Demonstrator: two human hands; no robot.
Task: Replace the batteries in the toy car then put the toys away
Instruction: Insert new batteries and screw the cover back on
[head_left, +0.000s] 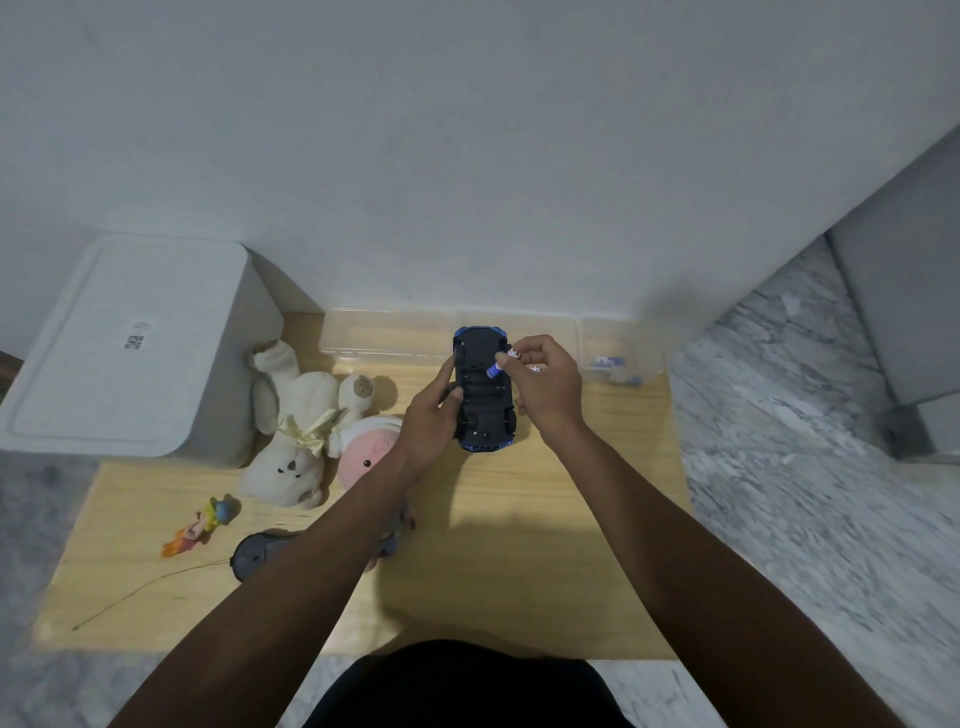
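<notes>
The blue toy car (484, 410) lies upside down on the wooden board (519, 545), its black underside and uncovered battery bay facing up. My left hand (431, 415) grips the car's left side. My right hand (545, 384) pinches a blue and white battery (496, 368) right over the bay, with what looks like a second battery (514, 354) at the fingertips. More batteries (615, 366) lie in a small clear container (652, 364) at the right.
A white lidded storage box (124, 343) stands at the left. A cream plush bear (296, 415), a pink plush toy (363, 452), a small figurine (200, 527) and a dark remote control (260, 553) with a wire antenna lie on the board. A clear tray (384, 332) sits behind the car.
</notes>
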